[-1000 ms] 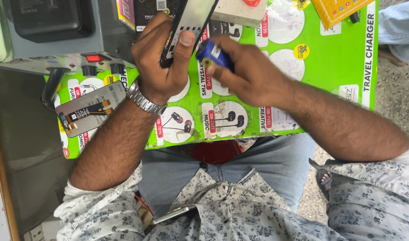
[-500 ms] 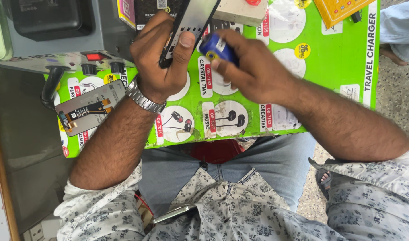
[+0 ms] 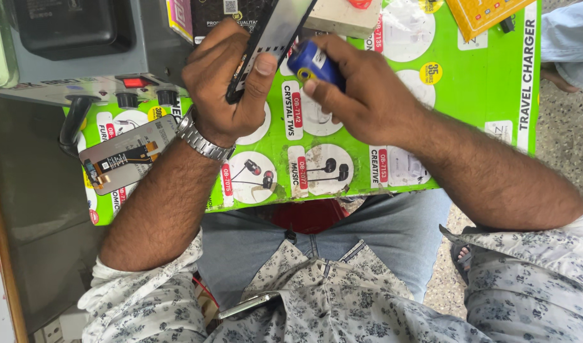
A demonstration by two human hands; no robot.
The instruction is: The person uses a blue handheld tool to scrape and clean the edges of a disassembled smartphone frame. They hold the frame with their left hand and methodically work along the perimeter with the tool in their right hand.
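Shirt: a pale patterned shirt (image 3: 342, 298) fills the bottom of the view, its sleeves pushed up on both forearms.
Jeans: blue jeans (image 3: 367, 235) cover the lap just beyond the shirt, with something red showing at the edge of the board.
Green board: a bright green printed board (image 3: 488, 101) lies across the lap as a work surface, printed with round pictures of earphones and chargers.
Loose screen: a phone screen part (image 3: 123, 152) with a flat cable lies face down on the left end of the board, apart from both hands.
Watch: a metal watch (image 3: 202, 140) sits on the left wrist.
Left hand: the left hand (image 3: 224, 86) is clenched around a phone frame (image 3: 275, 35), thumb pressed on its near face, holding it tilted up above the board.
Phone frame: dark and thin, its upper end runs out of view at the top; it is gripped at its lower end, just left of the blue tool.
Right hand: the right hand (image 3: 361, 95) has its fingers wrapped around a blue tool (image 3: 310, 63), held beside the edge of the phone frame.
Blue tool: short, rounded and blue with a yellow ring at one end; whether its tip touches the frame cannot be told.
Grey machine: a grey box (image 3: 88, 63) with a red switch and dark knobs stands at the far left.
Far items: a pale block (image 3: 342, 16) and a yellow box (image 3: 482, 13) lie at the far edge of the board.
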